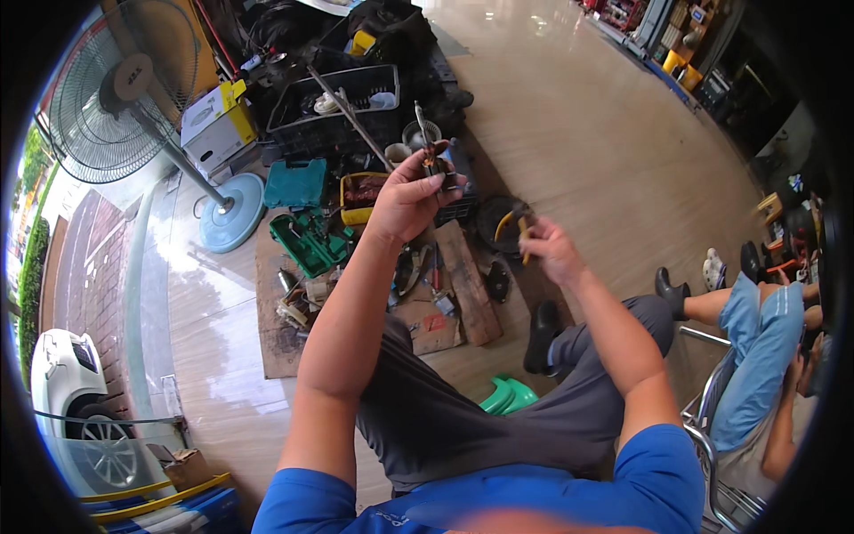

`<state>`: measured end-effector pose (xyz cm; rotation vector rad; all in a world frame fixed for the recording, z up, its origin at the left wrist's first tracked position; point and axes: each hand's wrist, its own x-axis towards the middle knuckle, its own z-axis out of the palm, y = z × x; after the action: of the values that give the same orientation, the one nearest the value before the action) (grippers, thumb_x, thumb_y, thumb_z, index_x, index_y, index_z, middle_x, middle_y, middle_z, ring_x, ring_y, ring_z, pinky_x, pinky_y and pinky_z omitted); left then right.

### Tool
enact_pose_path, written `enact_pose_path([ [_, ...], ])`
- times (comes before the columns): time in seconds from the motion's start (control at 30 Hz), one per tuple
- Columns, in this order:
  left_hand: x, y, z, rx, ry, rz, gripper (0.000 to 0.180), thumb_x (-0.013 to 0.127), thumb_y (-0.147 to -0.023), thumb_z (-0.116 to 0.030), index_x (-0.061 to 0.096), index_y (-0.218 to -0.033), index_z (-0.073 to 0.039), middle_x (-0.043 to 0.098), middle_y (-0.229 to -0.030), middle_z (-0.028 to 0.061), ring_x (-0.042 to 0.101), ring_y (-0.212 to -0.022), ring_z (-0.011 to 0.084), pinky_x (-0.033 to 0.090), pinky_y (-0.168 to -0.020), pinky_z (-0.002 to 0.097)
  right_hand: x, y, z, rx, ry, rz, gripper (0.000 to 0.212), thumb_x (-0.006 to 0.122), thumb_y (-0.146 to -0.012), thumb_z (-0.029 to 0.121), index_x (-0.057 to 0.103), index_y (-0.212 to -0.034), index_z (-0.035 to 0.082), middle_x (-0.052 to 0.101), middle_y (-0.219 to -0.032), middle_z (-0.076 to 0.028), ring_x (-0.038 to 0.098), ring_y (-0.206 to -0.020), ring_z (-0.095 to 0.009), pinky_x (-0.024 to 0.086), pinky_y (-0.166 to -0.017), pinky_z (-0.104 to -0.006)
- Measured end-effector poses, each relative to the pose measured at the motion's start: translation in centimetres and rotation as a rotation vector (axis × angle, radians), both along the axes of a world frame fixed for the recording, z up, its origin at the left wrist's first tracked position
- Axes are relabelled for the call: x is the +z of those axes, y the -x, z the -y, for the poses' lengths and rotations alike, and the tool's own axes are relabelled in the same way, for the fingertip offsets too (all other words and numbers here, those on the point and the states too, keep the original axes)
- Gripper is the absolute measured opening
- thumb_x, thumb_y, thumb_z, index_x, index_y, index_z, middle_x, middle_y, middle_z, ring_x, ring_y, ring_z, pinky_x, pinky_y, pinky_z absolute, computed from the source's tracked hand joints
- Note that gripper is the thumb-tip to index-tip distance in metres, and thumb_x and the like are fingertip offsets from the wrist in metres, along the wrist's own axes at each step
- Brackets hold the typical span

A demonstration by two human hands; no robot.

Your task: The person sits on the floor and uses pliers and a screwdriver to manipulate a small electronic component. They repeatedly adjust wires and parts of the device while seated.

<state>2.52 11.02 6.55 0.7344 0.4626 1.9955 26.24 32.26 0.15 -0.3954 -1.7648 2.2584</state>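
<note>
left hand [411, 198] is raised out in front, fingers curled tight round a small dark metal part [433, 163] with a thin rod sticking up from it; the thumb presses on its near side. right hand [549, 249] sits lower and to the right, closed on pliers with yellow grips [519, 224], jaws pointing left toward the part but apart from it. the part looks rigid and dense for its size, probably a bit oily, so slippery; best held by the thicker body low down, as the left hand does, not by the thin rod, which could bend or twist out. the pliers are stiff and the coated grips give good hold, so grab there. what the part actually is i can't tell, it's small and half hidden by the fingers.

outward: under the hands a sheet of cardboard [280, 343] on the floor carries loose tools and a wood plank [470, 285]. far left of it are open green tool cases [307, 240], a yellow tray [358, 212] and a black crate [334, 116]. a standing fan [116, 89] is far left and a white box [216, 125] is beside it. a green stool [509, 394] is near, between the knees. another person's legs in blue shorts [756, 329] are at right.
</note>
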Motion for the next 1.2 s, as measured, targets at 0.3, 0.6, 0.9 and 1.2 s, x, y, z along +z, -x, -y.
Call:
enact_pose_path([
  [0.3, 0.4, -4.0, -4.1, -0.097, 0.08, 0.031, 0.04, 0.066, -0.092, 0.0, 0.052, -0.129, -0.006, 0.061, -0.13, 0.0185, 0.069, -0.104, 0.0298, 0.059, -0.084, 0.0391, 10.7, -1.9, -6.1, -0.048, 0.273, 0.036, 0.009, 0.059, -0.101, 0.017, 0.063, -0.104, 0.011, 0.04, -0.061, 0.004, 0.039, -0.051, -0.009, 0.03, -0.045, -0.0248],
  [0.6, -7.8, -13.9, -6.0, 0.046, 0.302, 0.31, 0.042, 0.061, -0.096, -0.001, 0.052, -0.137, -0.004, 0.064, -0.121, 0.0144, 0.068, -0.107, 0.0303, 0.059, -0.092, 0.0427, 7.7, -1.4, -7.3, -0.155, 0.383, 0.097, 0.017, 0.06, -0.101, 0.016, 0.068, -0.113, 0.008, 0.039, -0.062, 0.006, 0.037, -0.051, -0.007, 0.03, -0.045, -0.0234],
  [0.9, -7.8, -15.7, -5.5, -0.096, 0.344, 0.323, 0.053, 0.064, -0.095, -0.003, 0.043, -0.144, -0.008, 0.058, -0.131, 0.0224, 0.067, -0.109, 0.0347, 0.059, -0.092, 0.0441, 4.7, -2.4, -9.5, -0.306, 0.297, 0.207, 0.013, 0.062, -0.099, 0.018, 0.067, -0.108, 0.008, 0.054, -0.073, 0.003, 0.051, -0.062, -0.009, 0.037, -0.049, -0.0238],
  [1.2, -8.6, -16.8, -6.3, -0.206, 0.359, 0.388, 0.059, 0.063, -0.094, 0.001, 0.04, -0.148, -0.008, 0.059, -0.129, 0.0178, 0.065, -0.113, 0.0364, 0.058, -0.096, 0.0459, 3.4, -3.1, -10.1, -0.313, 0.217, 0.263, 0.012, 0.062, -0.1, 0.02, 0.067, -0.105, 0.01, 0.063, -0.083, 0.001, 0.058, -0.075, -0.011, 0.043, -0.06, -0.026],
])
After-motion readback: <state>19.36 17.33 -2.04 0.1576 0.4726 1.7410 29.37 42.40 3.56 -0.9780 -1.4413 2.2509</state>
